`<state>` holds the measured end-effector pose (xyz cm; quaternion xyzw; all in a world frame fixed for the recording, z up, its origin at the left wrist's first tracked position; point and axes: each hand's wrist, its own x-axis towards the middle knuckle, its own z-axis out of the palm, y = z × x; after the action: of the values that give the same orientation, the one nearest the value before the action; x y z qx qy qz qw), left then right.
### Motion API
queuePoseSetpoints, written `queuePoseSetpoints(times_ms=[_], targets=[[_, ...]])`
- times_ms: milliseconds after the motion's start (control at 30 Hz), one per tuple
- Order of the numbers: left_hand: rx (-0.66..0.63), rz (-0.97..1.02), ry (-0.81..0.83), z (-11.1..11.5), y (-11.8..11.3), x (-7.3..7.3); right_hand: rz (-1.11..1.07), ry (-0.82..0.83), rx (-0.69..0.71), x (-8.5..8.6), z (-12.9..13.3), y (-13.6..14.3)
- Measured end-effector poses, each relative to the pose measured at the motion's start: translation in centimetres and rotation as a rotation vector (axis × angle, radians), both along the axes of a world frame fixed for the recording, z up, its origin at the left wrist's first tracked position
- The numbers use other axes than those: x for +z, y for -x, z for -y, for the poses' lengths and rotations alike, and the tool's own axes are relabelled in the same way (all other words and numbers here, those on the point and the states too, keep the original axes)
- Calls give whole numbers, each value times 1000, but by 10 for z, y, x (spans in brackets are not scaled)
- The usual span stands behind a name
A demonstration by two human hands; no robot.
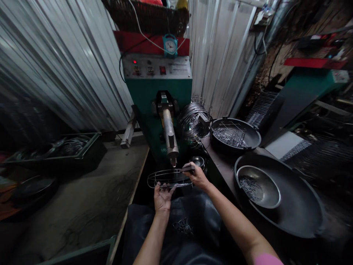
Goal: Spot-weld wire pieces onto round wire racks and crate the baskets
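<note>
A round wire frame (158,175) is held level just below the tip of the green machine's metal arm (169,134). My left hand (163,197) grips the near edge of the frame from below, fingers curled up around the wire. On the right, my right hand (196,176) pinches a dark flat bar (187,169) at the frame's right side. The machine's electrode tip (174,163) sits just above the frame, with a small bright spot at its end. Short wire pieces (183,225) lie in a heap on the dark apron (201,221) over my lap.
A wire coil (193,123) hangs beside the machine (162,86). To the right, a black pan (255,136) holds wire parts, and a metal bowl (271,184) of short pieces rests in a larger pan (303,206). A green bin (96,141) stands left.
</note>
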<state>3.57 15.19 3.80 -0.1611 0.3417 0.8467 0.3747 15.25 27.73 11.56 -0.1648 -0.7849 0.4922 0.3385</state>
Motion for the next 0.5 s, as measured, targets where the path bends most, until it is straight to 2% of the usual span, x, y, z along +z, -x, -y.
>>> queuePoseSetpoints(times_ms=[300,500], targets=[[-50,-53,60,-10,5,3,-12,-3,-86,4,-7,20],[-67,-4,82,-13,7,5,11,-45,-108,4,-11,31]])
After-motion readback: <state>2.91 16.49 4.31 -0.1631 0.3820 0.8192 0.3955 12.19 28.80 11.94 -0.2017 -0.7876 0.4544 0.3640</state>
